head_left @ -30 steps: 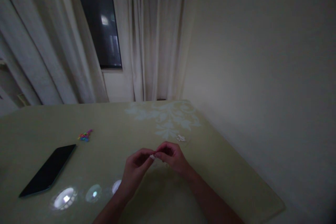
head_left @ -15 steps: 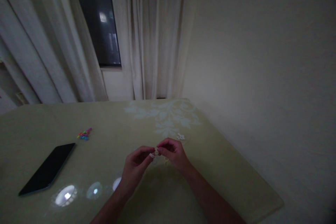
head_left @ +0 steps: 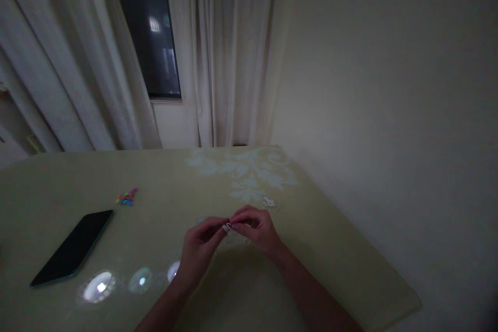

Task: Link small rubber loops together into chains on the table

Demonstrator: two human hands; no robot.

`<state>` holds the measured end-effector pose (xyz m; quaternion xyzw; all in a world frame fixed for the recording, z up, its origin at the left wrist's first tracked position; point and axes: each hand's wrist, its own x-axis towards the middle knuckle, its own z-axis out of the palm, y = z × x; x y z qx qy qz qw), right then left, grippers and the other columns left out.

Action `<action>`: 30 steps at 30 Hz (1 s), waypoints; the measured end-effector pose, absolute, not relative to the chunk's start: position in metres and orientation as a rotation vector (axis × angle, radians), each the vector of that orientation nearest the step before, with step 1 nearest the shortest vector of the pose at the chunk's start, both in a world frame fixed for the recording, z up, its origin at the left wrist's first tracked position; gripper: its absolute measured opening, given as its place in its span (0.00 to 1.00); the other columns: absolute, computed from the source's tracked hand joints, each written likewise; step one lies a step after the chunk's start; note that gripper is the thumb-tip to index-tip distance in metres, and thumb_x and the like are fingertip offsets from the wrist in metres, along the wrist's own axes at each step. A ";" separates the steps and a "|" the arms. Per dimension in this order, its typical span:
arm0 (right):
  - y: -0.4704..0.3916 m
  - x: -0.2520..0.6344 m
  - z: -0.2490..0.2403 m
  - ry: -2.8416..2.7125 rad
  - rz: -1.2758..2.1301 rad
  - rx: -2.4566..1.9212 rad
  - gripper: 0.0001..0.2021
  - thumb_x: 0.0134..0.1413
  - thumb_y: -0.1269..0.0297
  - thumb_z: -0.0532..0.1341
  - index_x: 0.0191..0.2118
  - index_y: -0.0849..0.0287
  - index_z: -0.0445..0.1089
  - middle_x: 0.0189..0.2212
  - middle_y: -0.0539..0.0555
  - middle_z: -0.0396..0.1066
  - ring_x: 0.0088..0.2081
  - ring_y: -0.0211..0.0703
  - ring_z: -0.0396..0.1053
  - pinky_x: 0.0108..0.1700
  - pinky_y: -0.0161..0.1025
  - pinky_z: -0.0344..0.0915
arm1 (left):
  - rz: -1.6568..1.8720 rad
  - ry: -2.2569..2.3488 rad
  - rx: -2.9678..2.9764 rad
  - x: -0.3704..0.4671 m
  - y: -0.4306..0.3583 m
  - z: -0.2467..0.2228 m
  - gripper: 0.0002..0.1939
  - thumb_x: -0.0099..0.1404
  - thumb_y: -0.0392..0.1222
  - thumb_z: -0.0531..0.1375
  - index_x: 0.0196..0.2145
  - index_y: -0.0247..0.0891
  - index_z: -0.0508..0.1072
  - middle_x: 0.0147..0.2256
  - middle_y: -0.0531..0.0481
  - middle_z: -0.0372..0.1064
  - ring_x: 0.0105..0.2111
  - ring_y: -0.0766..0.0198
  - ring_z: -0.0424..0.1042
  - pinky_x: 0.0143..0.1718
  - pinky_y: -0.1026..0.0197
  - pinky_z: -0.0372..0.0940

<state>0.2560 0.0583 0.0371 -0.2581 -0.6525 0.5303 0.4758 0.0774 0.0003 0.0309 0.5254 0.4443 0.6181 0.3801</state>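
Note:
Between the fingertips of both hands is a small white piece [head_left: 226, 227], ring-like in outline but too small to name. My left hand [head_left: 201, 243] pinches it from the left, thumb and index finger closed on it. From the right, my right hand [head_left: 257, 228] has its thumb and fingers pressed together at the piece's edge, so what they grip is mostly hidden. Just beyond my right hand lies a small pile of white bits [head_left: 268, 202]. Faint pale shapes show on the table below the fingers, too blurred to make out.
A glossy pale green table [head_left: 155, 181] spreads under my hands. On the left lie a dark tablet [head_left: 73, 248] and a small heap of colourful pieces [head_left: 126, 197]. Curtains [head_left: 218, 52] and a window [head_left: 150, 31] stand behind; a wall [head_left: 381, 104] borders the right.
My right fingertips have shifted slightly left and closed in on the white piece, so the gap between the two hands is smaller. The left hand has barely moved.

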 end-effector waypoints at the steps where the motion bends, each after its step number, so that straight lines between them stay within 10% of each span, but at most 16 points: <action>1: 0.058 0.256 0.037 -1.613 1.290 -0.630 0.09 0.51 0.55 0.74 0.35 0.52 0.84 0.35 0.55 0.76 0.39 0.46 0.74 0.43 0.43 0.70 | 1.592 1.140 1.359 0.077 0.000 0.031 0.11 0.60 0.48 0.71 0.37 0.40 0.85 0.36 0.44 0.82 0.37 0.56 0.81 0.41 0.59 0.77; 21: 0.092 0.257 -0.003 -2.309 0.400 -1.239 0.04 0.63 0.72 0.63 0.38 0.60 0.77 0.42 0.59 0.71 0.47 0.50 0.66 0.52 0.45 0.62 | 1.635 1.247 1.329 0.076 0.000 0.033 0.13 0.58 0.52 0.71 0.35 0.40 0.84 0.34 0.45 0.83 0.34 0.56 0.82 0.37 0.60 0.78; 30: 0.067 0.255 0.026 -1.767 1.193 -0.885 0.13 0.65 0.51 0.62 0.38 0.57 0.70 0.32 0.50 0.66 0.35 0.42 0.65 0.39 0.39 0.60 | 1.603 1.284 1.439 0.073 0.001 0.029 0.08 0.59 0.48 0.70 0.35 0.45 0.86 0.35 0.47 0.84 0.34 0.55 0.82 0.37 0.60 0.77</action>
